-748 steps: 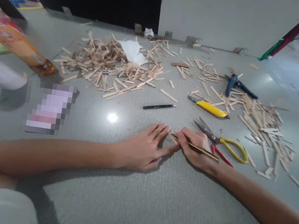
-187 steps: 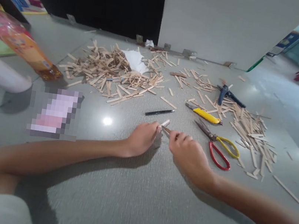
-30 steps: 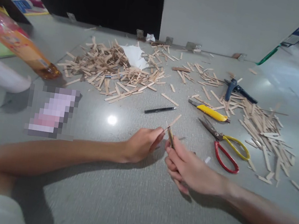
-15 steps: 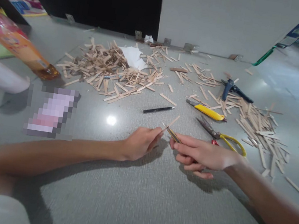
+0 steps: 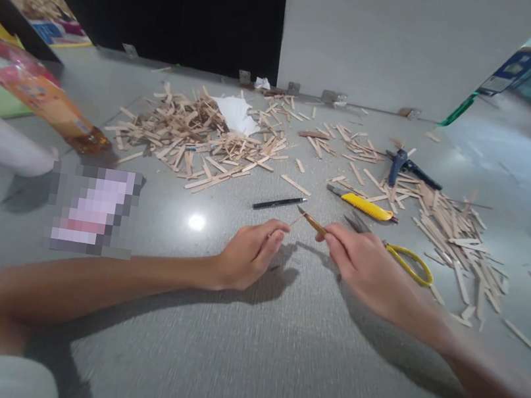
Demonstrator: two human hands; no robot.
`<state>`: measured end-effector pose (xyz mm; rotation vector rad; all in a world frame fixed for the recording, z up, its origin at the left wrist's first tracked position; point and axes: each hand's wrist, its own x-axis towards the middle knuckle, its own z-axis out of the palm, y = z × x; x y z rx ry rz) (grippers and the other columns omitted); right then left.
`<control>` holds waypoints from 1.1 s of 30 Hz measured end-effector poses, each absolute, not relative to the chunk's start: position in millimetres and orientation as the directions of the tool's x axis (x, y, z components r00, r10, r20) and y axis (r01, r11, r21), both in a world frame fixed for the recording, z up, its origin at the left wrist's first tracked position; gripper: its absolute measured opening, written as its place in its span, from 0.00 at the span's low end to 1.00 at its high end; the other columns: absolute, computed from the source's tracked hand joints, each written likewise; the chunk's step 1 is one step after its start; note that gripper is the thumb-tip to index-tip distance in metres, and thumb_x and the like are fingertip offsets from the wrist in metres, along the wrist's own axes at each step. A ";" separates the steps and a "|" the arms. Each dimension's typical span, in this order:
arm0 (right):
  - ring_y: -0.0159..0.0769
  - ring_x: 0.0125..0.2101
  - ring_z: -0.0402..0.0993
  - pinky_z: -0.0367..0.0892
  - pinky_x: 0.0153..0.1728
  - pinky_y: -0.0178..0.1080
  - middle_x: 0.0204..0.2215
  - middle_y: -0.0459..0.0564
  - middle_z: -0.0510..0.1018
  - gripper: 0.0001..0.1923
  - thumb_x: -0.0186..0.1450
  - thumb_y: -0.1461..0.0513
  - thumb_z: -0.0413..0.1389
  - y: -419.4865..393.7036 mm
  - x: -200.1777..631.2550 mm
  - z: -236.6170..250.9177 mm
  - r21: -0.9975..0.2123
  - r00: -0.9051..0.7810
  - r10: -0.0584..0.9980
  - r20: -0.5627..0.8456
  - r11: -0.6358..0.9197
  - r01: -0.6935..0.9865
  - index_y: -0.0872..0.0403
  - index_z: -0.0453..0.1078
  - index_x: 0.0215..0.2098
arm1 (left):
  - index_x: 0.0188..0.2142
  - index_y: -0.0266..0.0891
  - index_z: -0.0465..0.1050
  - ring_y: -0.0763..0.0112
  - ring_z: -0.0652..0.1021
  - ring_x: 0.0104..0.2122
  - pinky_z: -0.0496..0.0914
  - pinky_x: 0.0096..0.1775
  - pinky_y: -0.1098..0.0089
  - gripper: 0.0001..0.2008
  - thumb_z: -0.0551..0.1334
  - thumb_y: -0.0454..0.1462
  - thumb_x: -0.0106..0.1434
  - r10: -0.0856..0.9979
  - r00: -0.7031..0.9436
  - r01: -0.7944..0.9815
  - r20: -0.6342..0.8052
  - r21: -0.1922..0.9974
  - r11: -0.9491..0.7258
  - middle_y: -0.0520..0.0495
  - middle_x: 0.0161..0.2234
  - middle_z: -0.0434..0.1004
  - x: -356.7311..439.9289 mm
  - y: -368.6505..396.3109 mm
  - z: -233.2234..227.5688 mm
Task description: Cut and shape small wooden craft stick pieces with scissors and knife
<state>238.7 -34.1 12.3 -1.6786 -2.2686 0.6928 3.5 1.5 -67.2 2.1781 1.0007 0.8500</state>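
Head view: your left hand [image 5: 249, 258] is curled low over the floor [image 5: 242, 355], fingers pressed together around a thin wooden stick [image 5: 295, 221] whose tip pokes out past the thumb. Most of that stick is hidden in the fist, so how firmly it is held cannot be told. Pinching it close to the end would keep the short free tip stiff and right where the blade can meet it.

Your right hand [image 5: 364, 270] is pinched shut on a small craft knife [image 5: 312, 222], held like a pencil with the point aimed up and left at the stick's tip. The two nearly meet; whether they touch is too fine to tell.

The other tools lie within easy reach just beyond your hands: a black pen [image 5: 279, 203], a yellow box cutter [image 5: 363, 205], and scissors [image 5: 405, 263] partly hidden behind your right hand. A blue glue gun [image 5: 406, 168] sits farther back among the sticks on the right [image 5: 455, 231]. The bigger stick pile [image 5: 194, 138], with white paper [image 5: 236, 113] on it, lies well apart at the back left. An orange bag [image 5: 41, 100] lies at the far left.
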 end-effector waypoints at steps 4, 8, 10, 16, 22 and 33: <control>0.40 0.27 0.69 0.56 0.34 0.43 0.23 0.47 0.73 0.20 0.79 0.55 0.45 -28.9 244.9 20.9 -0.549 -0.364 0.914 -0.181 0.213 0.808 0.49 0.67 0.31 | 0.59 0.34 0.74 0.75 0.72 0.18 0.65 0.23 0.74 0.27 0.51 0.53 0.81 0.830 0.491 0.452 0.264 0.738 -0.502 0.48 0.34 0.85 5.0 3.0 -67.7; 0.40 0.29 0.71 0.60 0.33 0.42 0.24 0.46 0.73 0.18 0.78 0.56 0.46 -29.5 245.3 26.0 -0.606 -0.394 0.886 -0.244 0.178 0.775 0.49 0.70 0.33 | 0.44 0.38 0.76 0.75 0.71 0.18 0.63 0.24 0.75 0.24 0.49 0.50 0.82 0.783 0.569 0.425 0.251 0.725 -0.541 0.53 0.25 0.78 7.3 3.3 -70.9; 0.40 0.32 0.73 0.62 0.33 0.41 0.29 0.48 0.75 0.16 0.78 0.55 0.48 -32.2 242.9 24.6 -0.690 -0.376 0.883 -0.281 0.086 0.718 0.49 0.72 0.36 | 0.36 0.40 0.71 0.75 0.69 0.18 0.62 0.25 0.75 0.23 0.47 0.47 0.82 0.756 0.607 0.407 0.246 0.720 -0.561 0.55 0.21 0.71 7.1 2.5 -72.2; 0.27 0.16 0.54 0.55 0.16 0.31 0.24 0.36 0.64 0.15 0.82 0.52 0.43 -44.9 211.9 5.7 -0.735 -0.342 0.664 -0.665 -0.499 0.460 0.47 0.58 0.38 | 0.33 0.44 0.60 0.75 0.57 0.17 0.53 0.23 0.72 0.18 0.45 0.43 0.80 0.745 0.615 0.417 0.257 0.697 -0.584 0.61 0.19 0.55 5.1 1.0 -74.3; 0.25 0.15 0.48 0.50 0.16 0.27 0.20 0.32 0.60 0.14 0.83 0.54 0.44 -45.8 197.0 -7.3 -0.786 -0.376 0.691 -0.618 -0.561 0.261 0.46 0.54 0.37 | 0.33 0.43 0.63 0.74 0.63 0.19 0.59 0.25 0.72 0.18 0.46 0.41 0.81 0.764 0.592 0.444 0.256 0.687 -0.575 0.57 0.21 0.65 5.9 2.4 -76.8; 0.25 0.16 0.51 0.50 0.16 0.28 0.18 0.34 0.61 0.19 0.85 0.56 0.43 -33.2 210.6 10.1 -0.716 -0.293 0.657 -0.695 -0.594 0.366 0.51 0.65 0.37 | 0.43 0.39 0.73 0.75 0.60 0.17 0.58 0.24 0.73 0.20 0.45 0.42 0.82 0.779 0.519 0.421 0.351 0.688 -0.591 0.62 0.19 0.58 3.8 2.7 -81.5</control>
